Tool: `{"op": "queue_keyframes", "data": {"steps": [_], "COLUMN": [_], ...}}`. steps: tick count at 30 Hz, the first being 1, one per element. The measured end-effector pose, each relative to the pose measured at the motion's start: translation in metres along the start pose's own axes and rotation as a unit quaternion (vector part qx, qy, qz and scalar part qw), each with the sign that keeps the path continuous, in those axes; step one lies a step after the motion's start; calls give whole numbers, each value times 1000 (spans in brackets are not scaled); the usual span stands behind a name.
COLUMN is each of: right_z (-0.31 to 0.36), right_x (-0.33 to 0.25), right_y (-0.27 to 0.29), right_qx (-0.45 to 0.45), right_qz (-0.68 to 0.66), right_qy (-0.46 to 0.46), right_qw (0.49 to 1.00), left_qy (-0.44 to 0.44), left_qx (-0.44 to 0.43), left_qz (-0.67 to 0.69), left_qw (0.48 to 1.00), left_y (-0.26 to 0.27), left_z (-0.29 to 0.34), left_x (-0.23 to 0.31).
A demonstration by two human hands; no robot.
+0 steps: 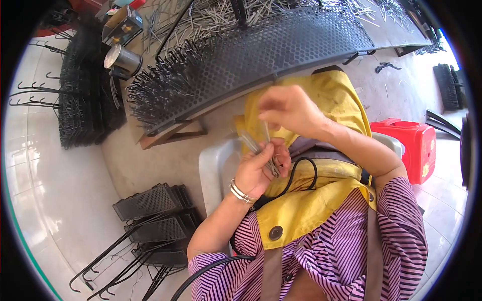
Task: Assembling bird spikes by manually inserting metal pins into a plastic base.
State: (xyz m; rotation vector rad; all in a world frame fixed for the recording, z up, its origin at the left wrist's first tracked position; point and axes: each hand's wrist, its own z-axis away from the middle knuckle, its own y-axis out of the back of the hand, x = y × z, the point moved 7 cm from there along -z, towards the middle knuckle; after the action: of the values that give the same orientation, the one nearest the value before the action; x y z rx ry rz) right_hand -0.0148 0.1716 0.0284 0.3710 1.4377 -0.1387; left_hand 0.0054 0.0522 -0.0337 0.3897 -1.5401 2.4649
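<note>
My left hand [260, 168], with a metal bangle at the wrist, is closed around a small bundle of thin grey metal strips [249, 142] above my lap. My right hand [290, 110] is just above it, fingers pinched and a little blurred. A single thin strip [266, 131] runs from those fingertips down toward the left hand. In front of my knees lies a black perforated panel [281, 45] with a raised rim. Dark, slender upright pieces [165, 83] crowd its left end, while the round holes show across the middle and right.
Loose metal strips [211, 22] are heaped behind the panel. A metal mug [123, 60] and a cardboard box [122, 24] stand at the far left. Hooked black racks [150, 220] are stacked at lower left. A red plastic stool [409, 145] is at my right; yellow cloth covers my lap.
</note>
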Motion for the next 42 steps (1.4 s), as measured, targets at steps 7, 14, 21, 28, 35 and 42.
{"op": "queue_keyframes", "data": {"steps": [7,14,21,28,35,42], "right_z": [11,0,-8,-64,-85,-101], "right_x": [15,8,13,-14,-14,-32], "right_y": [-1,26,18,96,111,99], "right_qx": [-22,58,39,128,313,298], "right_qz": [-114,-151,-198,-405,-153,-134], "right_qy": [-116,-101,-97,67,142,205], "right_qw": [986,982,975,903,926,923], "left_qy": [-3,-69,-55,-37,-2,2], "left_qx": [-31,64,96,109,113,118], "left_qz": [-16,-109,-93,-7,21,42], "left_qw": [999,990,990,993,993,992], "left_y": [-7,1,1,15,16,13], "left_z": [2,5,8,9,9,11], "left_x": [7,22,21,15,9,9]}}
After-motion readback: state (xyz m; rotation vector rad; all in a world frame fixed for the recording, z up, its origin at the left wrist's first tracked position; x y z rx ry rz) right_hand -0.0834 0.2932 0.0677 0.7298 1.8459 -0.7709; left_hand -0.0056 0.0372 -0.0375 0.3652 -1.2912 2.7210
